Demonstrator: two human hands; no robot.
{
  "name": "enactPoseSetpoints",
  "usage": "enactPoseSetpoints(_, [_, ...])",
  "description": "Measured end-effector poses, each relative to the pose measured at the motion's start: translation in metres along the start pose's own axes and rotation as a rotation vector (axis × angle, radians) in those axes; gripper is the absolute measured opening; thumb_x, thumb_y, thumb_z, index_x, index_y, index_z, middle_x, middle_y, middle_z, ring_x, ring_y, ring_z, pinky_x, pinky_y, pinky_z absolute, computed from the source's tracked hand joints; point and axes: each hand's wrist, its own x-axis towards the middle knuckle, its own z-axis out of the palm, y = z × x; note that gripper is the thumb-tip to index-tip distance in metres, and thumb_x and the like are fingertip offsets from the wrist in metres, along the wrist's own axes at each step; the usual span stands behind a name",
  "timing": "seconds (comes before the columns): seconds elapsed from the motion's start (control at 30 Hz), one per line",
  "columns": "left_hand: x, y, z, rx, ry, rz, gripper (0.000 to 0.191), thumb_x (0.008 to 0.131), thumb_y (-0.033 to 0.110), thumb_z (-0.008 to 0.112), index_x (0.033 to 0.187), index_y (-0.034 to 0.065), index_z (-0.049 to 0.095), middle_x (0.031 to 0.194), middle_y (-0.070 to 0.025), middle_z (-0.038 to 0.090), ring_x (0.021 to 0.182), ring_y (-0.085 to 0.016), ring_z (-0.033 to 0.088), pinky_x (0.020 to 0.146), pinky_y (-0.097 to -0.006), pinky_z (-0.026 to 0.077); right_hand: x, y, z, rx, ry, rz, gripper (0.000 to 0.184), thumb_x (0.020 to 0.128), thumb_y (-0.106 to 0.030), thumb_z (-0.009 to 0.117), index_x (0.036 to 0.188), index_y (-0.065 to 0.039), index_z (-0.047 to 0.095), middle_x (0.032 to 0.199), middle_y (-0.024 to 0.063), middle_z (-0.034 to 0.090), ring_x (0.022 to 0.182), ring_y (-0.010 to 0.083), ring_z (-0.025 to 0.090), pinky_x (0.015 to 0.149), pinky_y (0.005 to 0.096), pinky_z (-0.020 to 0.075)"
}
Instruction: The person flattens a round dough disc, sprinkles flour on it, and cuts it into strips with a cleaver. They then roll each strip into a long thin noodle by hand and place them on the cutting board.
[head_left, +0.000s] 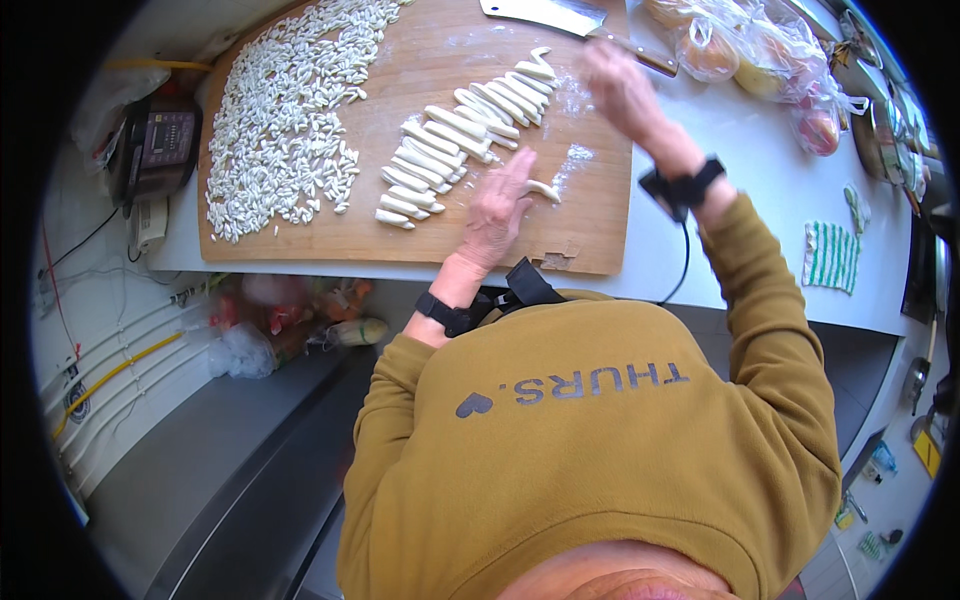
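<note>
My left hand (496, 204) lies low over the wooden board (307, 244), fingers stretched out. From beside its fingers a short strip of dough (546, 190) sticks out; the strip's other end is hidden by the hand. My right hand (619, 90) is blurred above the board's right edge, close to the wooden handle (651, 58) of a cleaver (544, 13); whether it holds anything does not show. Between the hands and the board's left part, a slanting row of dough strips (450, 146) lies side by side. Many small dough pieces (292, 127) are spread over the board's left side.
White flour (576, 161) dusts the board. Plastic bags of fruit (765, 64) sit on the white counter (720, 247) at the back right, and a green-striped cloth (831, 256) lies nearer. A dark appliance (161, 146) stands left of the board. A cable hangs from my right wristband (686, 186).
</note>
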Motion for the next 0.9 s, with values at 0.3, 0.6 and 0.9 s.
enactPoseSetpoints(0.3, [0.000,-0.017,-0.007,0.086,-0.143,0.052,0.023,0.077,-0.001,0.068,0.100,0.0021,0.069,0.088,-0.0112,0.059,0.086,-0.029,0.059,0.077,-0.0386,0.049,-0.082,-0.116,0.017,0.320,-0.060,0.027,0.010,0.080,-0.009,0.064,0.090,-0.006,0.062,0.090,0.0114,0.056,0.089,0.0300,0.057,0.081,0.0412,0.0453])
enactPoseSetpoints(0.6, [-0.020,-0.019,-0.003,0.236,-0.131,0.176,0.040,0.082,0.010,0.064,0.122,0.0073,0.066,0.118,-0.0066,0.062,0.111,-0.024,0.056,0.097,-0.0393,0.043,-0.109,-0.116,0.004,-0.050,0.008,-0.042,0.028,0.082,-0.004,0.058,0.108,-0.007,0.068,0.116,0.0092,0.061,0.110,0.0240,0.057,0.105,0.0414,0.0361])
enactPoseSetpoints(0.9, [-0.036,-0.007,0.026,0.278,-0.287,0.105,0.099,0.079,0.052,0.068,0.147,-0.0084,0.029,0.155,-0.0237,0.028,0.147,-0.036,0.021,0.121,-0.0533,0.010,-0.118,-0.134,0.020,-0.037,-0.272,0.066,0.078,0.085,-0.033,0.064,0.149,-0.002,0.032,0.155,0.0180,0.033,0.143,0.0308,0.033,0.119,0.0553,0.0107])
